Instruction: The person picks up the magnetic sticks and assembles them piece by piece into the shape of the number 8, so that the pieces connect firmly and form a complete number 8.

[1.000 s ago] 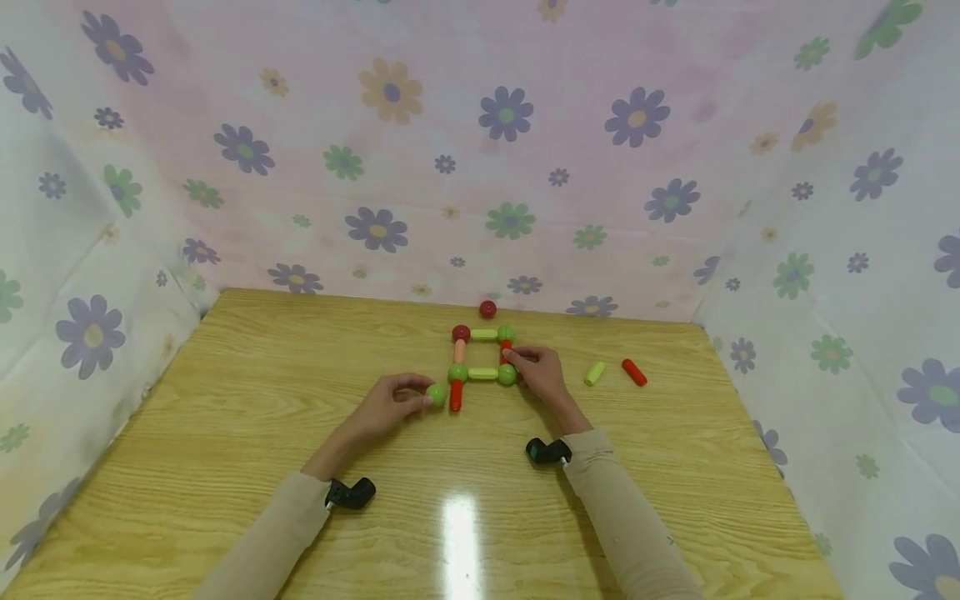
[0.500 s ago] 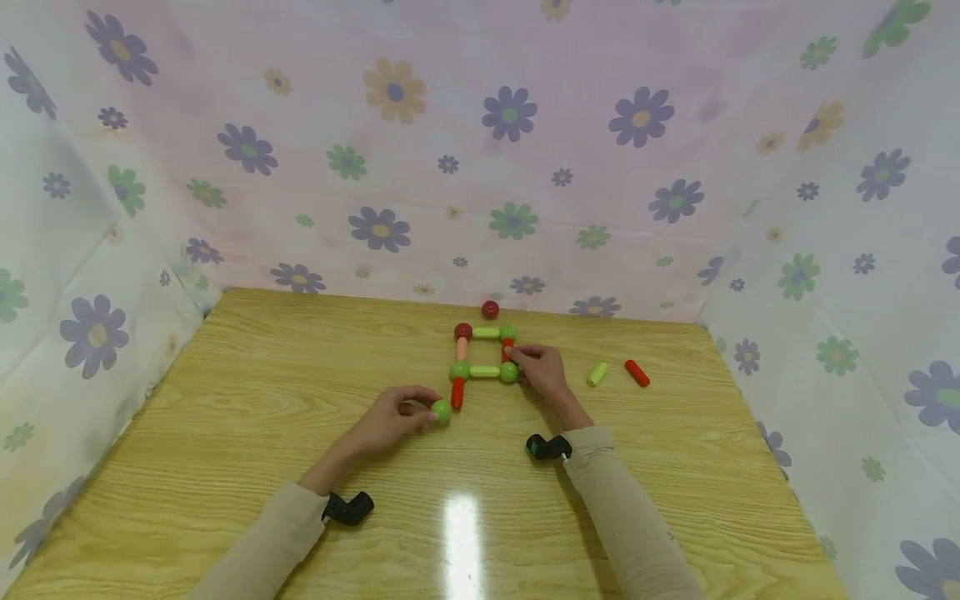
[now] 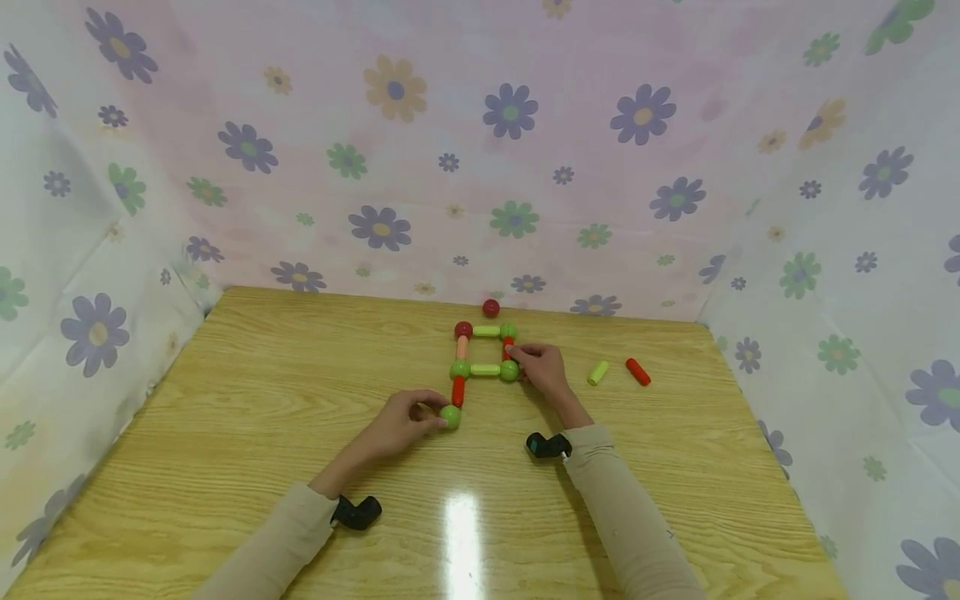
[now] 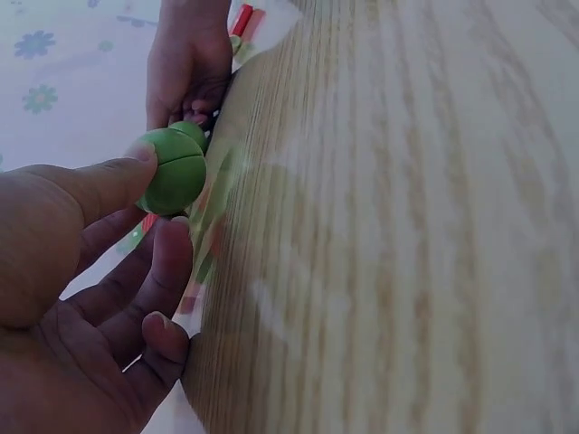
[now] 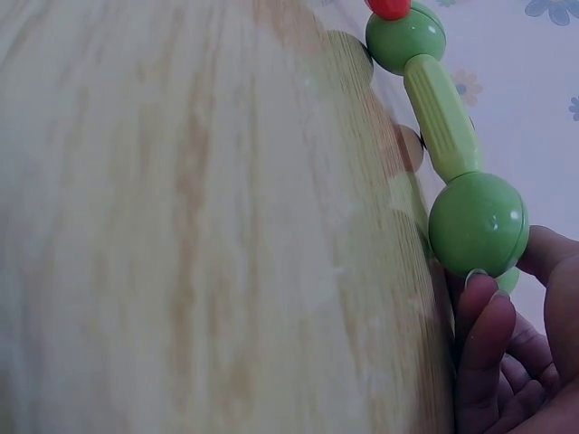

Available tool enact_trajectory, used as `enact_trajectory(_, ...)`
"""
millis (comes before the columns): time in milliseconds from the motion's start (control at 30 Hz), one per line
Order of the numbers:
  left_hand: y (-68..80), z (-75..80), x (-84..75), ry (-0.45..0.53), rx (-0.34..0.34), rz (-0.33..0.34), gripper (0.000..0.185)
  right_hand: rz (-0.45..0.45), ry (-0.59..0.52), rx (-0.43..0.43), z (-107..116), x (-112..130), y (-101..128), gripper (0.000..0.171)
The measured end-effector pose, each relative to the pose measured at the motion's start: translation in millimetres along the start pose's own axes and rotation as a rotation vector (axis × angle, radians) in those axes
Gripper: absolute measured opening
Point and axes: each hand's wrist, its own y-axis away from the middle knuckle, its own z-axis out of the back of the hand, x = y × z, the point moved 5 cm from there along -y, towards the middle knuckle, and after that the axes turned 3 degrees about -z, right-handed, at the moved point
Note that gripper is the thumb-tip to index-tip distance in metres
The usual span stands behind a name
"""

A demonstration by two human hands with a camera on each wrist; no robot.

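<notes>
My left hand [image 3: 402, 423] pinches a green ball [image 3: 450, 417] between thumb and fingers, right at the lower end of a red rod [image 3: 458, 392]. That rod points toward me from the left near corner ball [image 3: 460, 369] of a square of balls and rods lying on the table. A dark red ball [image 3: 463, 330], a pink rod [image 3: 462, 347] and yellow-green rods [image 3: 486, 370] form other parts of it. At the square's right side my right hand [image 3: 543, 368] holds a red rod [image 3: 507, 342], its fingertips next to a green corner ball [image 5: 479, 223].
A loose dark red ball [image 3: 491, 308] lies behind the square by the flowered cloth [image 3: 420, 150]. To the right of my right hand lie a yellow-green rod [image 3: 597, 372] and a red rod [image 3: 638, 372] on the wooden table [image 3: 262, 400].
My left hand has brought the green ball toward me and slightly right, from beside the red rod to its near end. The right hand keeps its hold on the square.
</notes>
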Motion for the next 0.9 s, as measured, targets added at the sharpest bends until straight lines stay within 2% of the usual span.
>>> enact_trajectory(367, -0.1, -3.1, -5.8, -0.048, -0.035, -0.015, 0.028, -0.004, -0.012, 0.003, 0.1, -1.5, -0.9, 0.034)
enact_trajectory(900, 0.5, -5.5, -5.3, -0.056, -0.096, 0.024, 0.029, 0.006, -0.022, 0.014, -0.1, -4.2, -2.2, 0.04)
